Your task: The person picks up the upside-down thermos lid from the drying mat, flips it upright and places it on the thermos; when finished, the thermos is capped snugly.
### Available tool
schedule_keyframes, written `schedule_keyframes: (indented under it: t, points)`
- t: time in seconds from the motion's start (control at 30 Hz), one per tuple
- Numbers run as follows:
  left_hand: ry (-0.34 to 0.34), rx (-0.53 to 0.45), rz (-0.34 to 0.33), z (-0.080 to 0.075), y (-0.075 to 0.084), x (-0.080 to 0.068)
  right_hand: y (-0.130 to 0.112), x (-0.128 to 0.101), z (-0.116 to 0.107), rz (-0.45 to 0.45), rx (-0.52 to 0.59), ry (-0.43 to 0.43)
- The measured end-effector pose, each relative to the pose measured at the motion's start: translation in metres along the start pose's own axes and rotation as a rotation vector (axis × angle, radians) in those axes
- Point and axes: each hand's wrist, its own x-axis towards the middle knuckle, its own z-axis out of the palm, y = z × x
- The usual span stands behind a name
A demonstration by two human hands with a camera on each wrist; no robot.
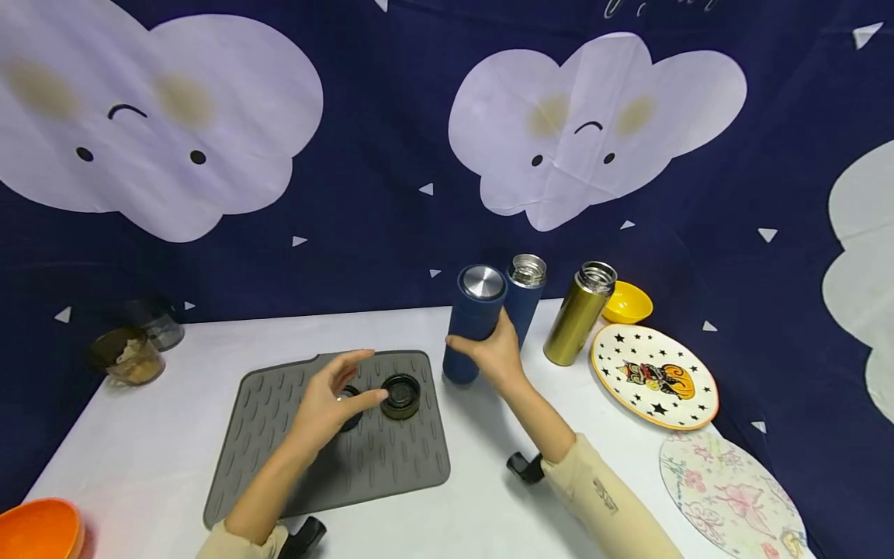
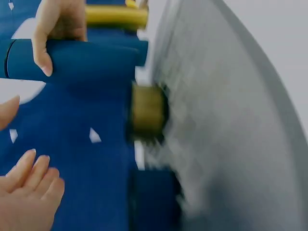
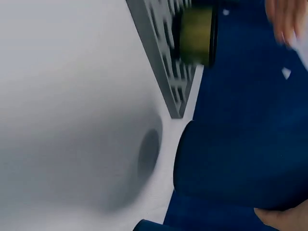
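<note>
Right hand (image 1: pixel 497 351) wraps its fingers around the capped blue flask (image 1: pixel 473 322), gripping it low on the body, the flask tilted a touch and its base lifted just clear of the bench (image 1: pixel 140 458), right beside the mat's far right corner. The right wrist view shows that base hanging above its own shadow. Left hand (image 1: pixel 328 400) hovers over the grey mat (image 1: pixel 391 458), fingers spread and relaxed, grasping nothing, its fingertips close to the two lids lying there: one gold lid (image 1: pixel 401 395), open side up, and one dark lid (image 1: pixel 348 404) partly hidden under the palm. The left wrist view is blurred, but the gold lid and the mat edge show.

Counting flasks now: three in all. Behind the gripped one stands a second blue flask (image 1: pixel 525 299), mouth uncapped, the two nearly touching. Just right of it, a gold flask (image 1: pixel 579 314), also uncapped, leaning slightly.

Further out on the right: one yellow bowl (image 1: pixel 627 303) behind the gold flask, one starred plate (image 1: pixel 653 376) with a cat picture, and one floral plate (image 1: pixel 729 493) at the near edge. That makes two plates.

Far left: two dark jars (image 1: pixel 127 355) near the backdrop, and one orange bowl (image 1: pixel 38 529) at the near corner.
</note>
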Motion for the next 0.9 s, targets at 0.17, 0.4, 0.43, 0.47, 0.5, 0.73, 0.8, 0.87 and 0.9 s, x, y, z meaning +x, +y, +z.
schedule_keyframes:
  t: [0.17, 0.4, 0.43, 0.47, 0.5, 0.73, 0.8, 0.87, 0.9]
  points:
    - [0.127, 0.076, -0.160, -0.027, -0.021, -0.014, 0.014, 0.038, 0.021, 0.001, -0.106, 0.058]
    - [0.133, 0.130, -0.247, -0.039, -0.033, -0.017, 0.034, 0.048, 0.027, 0.042, -0.119, 0.112]
    - [0.131, 0.141, -0.248, -0.040, -0.034, -0.017, 0.035, 0.048, 0.028, 0.037, -0.115, 0.108]
    - [0.128, 0.152, -0.249, -0.041, -0.034, -0.015, 0.035, 0.048, 0.028, 0.033, -0.112, 0.100]
    - [0.124, 0.163, -0.249, -0.041, -0.035, -0.014, 0.035, 0.048, 0.028, 0.029, -0.109, 0.091]
    - [0.029, 0.207, -0.227, -0.041, -0.046, -0.005, 0.032, 0.047, 0.029, 0.049, -0.108, 0.068]
    - [0.009, 0.219, -0.204, -0.039, -0.050, -0.004, 0.030, 0.045, 0.028, 0.066, -0.114, 0.049]
    - [0.005, 0.263, -0.186, -0.037, -0.053, -0.003, 0.028, 0.041, 0.028, 0.078, -0.122, 0.025]
    - [0.008, 0.304, -0.176, -0.036, -0.054, -0.002, 0.026, 0.039, 0.027, 0.085, -0.123, 0.015]
